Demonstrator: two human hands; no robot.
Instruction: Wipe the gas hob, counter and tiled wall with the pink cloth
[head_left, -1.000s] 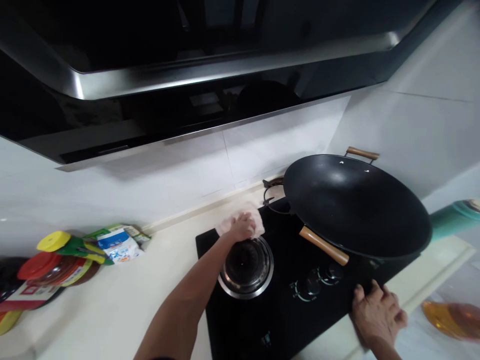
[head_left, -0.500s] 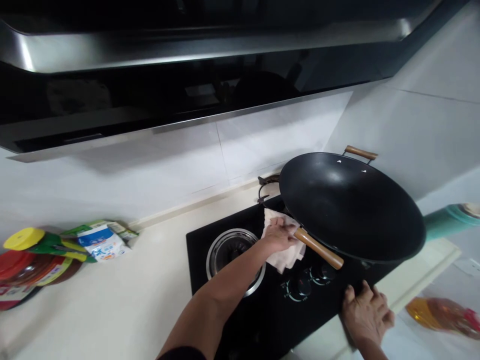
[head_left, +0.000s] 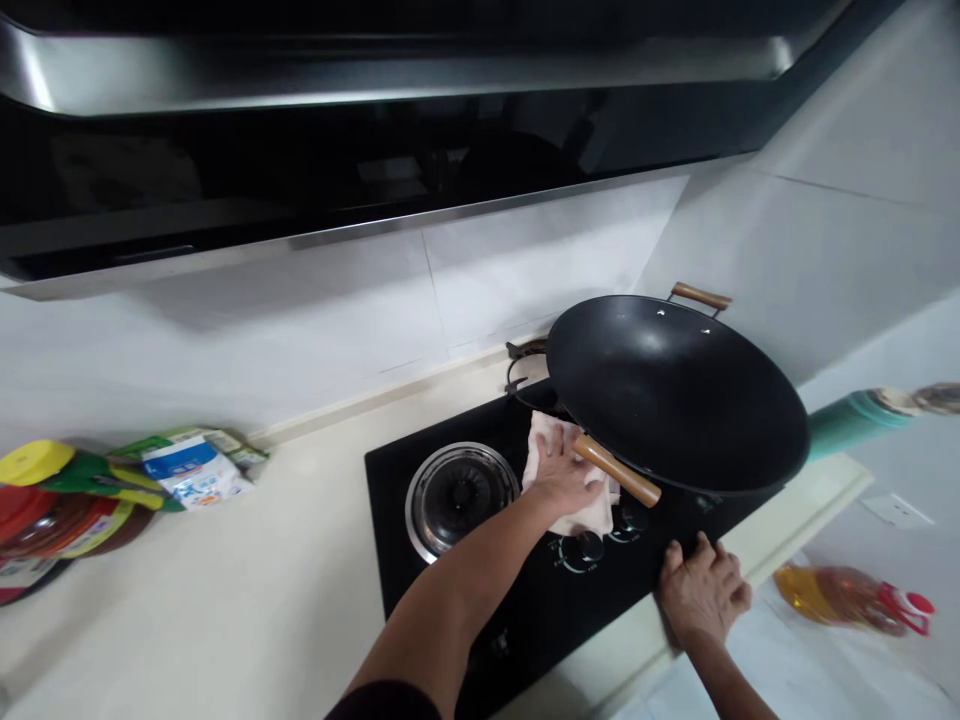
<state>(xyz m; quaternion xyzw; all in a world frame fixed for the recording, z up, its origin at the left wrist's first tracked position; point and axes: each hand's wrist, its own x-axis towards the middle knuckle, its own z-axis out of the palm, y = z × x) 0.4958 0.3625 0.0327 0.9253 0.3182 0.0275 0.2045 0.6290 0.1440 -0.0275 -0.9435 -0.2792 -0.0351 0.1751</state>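
My left hand (head_left: 564, 478) lies flat with spread fingers on a pale pink cloth (head_left: 592, 518), pressing it against the black glass cooktop (head_left: 540, 610). Just right of that hand is the wooden handle (head_left: 619, 470) of a large black wok (head_left: 675, 400), which stands tilted over the right burner. To the left, the ringed burner (head_left: 461, 495) is uncovered. My right hand (head_left: 701, 590) rests on the cooktop's front edge and the counter lip, fingers apart, holding nothing. Control knobs (head_left: 591, 545) sit beside the cloth, partly covered by it.
A dark range hood (head_left: 375, 150) hangs low overhead. Packets (head_left: 196, 470) and a red-lidded jar (head_left: 67, 525) stand on the left of the pale counter (head_left: 225, 600). An oil bottle (head_left: 847, 597) is lower right, near a green cylinder (head_left: 855, 425).
My left hand has flattened, its fingers spreading, and the cloth has slid toward the knobs. My right hand stays at the front edge. The whole view has shifted slightly.
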